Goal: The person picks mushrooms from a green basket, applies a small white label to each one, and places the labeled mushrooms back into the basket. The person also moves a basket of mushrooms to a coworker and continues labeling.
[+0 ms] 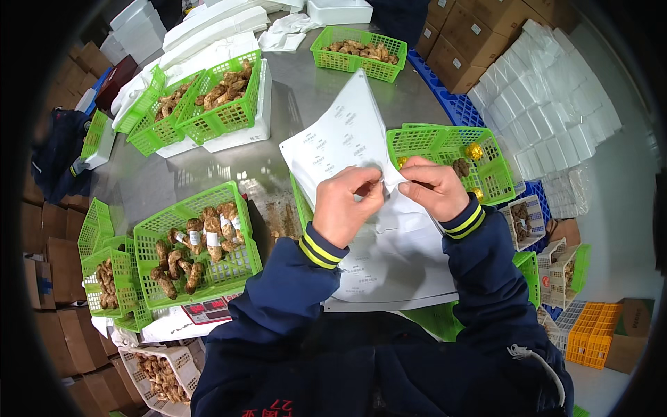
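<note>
In front of my body a white sheet of printed labels (341, 138) stands lifted and curled, its far corner pointing away from me. My left hand (344, 200) pinches at its right side with thumb and forefinger; what lies exactly between the fingertips is hidden. Close by, my right hand (435, 187) grips the sheet's creased edge between thumb and fingers. Below both hands, more label sheets (396, 260) lie flat over a green basket (440, 318). To the left, a green plastic basket (198, 281) contains mushrooms (177, 266), some wrapped with white paper labels (212, 238).
Beyond my right hand, a green basket (448, 135) holds gold-foil balls (473, 151). A scale with a red display (208, 308) sits under the left basket's near edge. More mushroom baskets (224, 117) rest on white foam boxes across the metal table (292, 88). Another person's sleeve (68, 180) shows far left.
</note>
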`<state>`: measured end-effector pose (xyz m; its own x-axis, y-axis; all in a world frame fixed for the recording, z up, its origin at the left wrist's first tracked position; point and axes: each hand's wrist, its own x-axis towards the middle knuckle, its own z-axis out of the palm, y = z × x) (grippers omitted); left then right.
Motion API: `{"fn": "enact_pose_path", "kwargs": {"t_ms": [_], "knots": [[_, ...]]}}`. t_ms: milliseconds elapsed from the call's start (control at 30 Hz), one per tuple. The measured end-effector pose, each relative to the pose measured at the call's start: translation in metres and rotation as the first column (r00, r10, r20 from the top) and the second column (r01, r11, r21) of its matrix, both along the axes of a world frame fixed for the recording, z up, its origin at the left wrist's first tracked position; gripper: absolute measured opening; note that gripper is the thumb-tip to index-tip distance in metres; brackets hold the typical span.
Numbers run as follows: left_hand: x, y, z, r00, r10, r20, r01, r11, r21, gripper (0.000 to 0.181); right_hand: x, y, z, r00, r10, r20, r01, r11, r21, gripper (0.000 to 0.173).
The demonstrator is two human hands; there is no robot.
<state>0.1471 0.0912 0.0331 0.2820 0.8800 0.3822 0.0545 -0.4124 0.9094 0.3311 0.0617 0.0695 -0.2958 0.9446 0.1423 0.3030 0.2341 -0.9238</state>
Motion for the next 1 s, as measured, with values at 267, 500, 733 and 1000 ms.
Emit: {"fn": "enact_pose_path", "kwargs": {"t_ms": [267,500,733,1000], "knots": [[-0.016,0.002,-0.027,0.935,0.256,0.246,-0.128,0.890,-0.438,0.009,0.018,0.003,-0.011,0.956,-0.293,-0.033,0.291,0.955,-0.053,0.016],[-0.067,-0.013,-0.049,0.760,0.517,0.393,-0.233,0.782,-0.578,0.009,0.056,0.014,-0.049,0.872,-0.484,0.070,0.487,0.872,-0.042,0.018],[-0.102,-0.050,-0.029,0.834,0.536,0.130,-0.540,0.842,-0.008,0.008,-0.044,-0.020,-0.002,0.751,-0.535,0.387,0.268,0.783,0.561,0.026],[-0.136,-0.076,-0.010,0.819,0.570,-0.066,-0.437,0.694,0.572,0.029,-0.190,-0.057,-0.023,0.956,-0.159,-0.246,0.147,0.987,-0.063,0.018]]}}
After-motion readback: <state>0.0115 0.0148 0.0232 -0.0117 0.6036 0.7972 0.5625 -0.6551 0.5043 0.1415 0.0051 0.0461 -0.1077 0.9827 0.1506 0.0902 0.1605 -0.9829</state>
